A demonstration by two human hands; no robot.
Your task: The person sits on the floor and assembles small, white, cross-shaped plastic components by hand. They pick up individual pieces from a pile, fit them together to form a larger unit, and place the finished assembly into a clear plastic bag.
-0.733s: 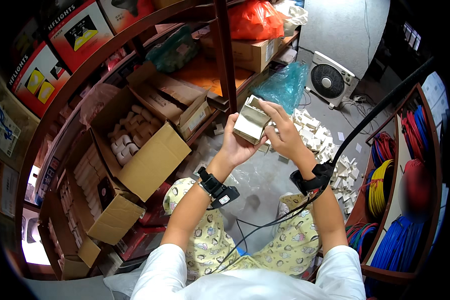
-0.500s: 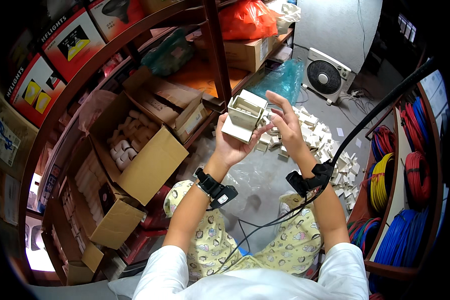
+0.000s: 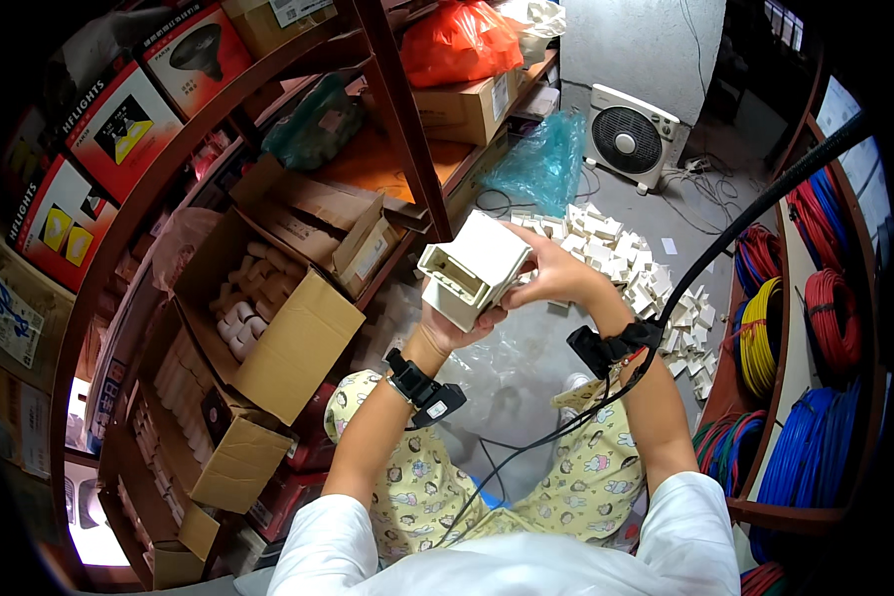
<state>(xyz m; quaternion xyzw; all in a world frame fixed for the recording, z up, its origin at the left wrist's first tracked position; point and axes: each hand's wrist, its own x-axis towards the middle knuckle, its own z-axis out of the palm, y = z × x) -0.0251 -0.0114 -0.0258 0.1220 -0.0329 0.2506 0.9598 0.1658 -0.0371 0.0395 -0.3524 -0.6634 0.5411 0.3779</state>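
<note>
A cream-white plastic box with an open, slotted face (image 3: 487,255) is held between both hands in front of me. Its open side faces toward the lower left. My left hand (image 3: 449,328) supports it from below, fingers partly hidden under it. From the right, my right hand (image 3: 556,270) grips the box's side with thumb and fingers. Beyond and to the right of my hands, a heap of similar cream-white plastic pieces (image 3: 616,248) lies on the grey floor.
To the left stand open cardboard boxes (image 3: 303,348) with white rolled pieces, beside a dark red metal shelf (image 3: 402,129). A box fan (image 3: 628,142) and a teal plastic bag (image 3: 546,164) are at the back. Coiled wires (image 3: 760,338) fill the right-hand shelf. Black cables (image 3: 556,437) cross my lap.
The box has been turned so its open side now faces lower left. My right hand, whose fingers were spread beside the box, has closed on its side. The whole view has shifted slightly.
</note>
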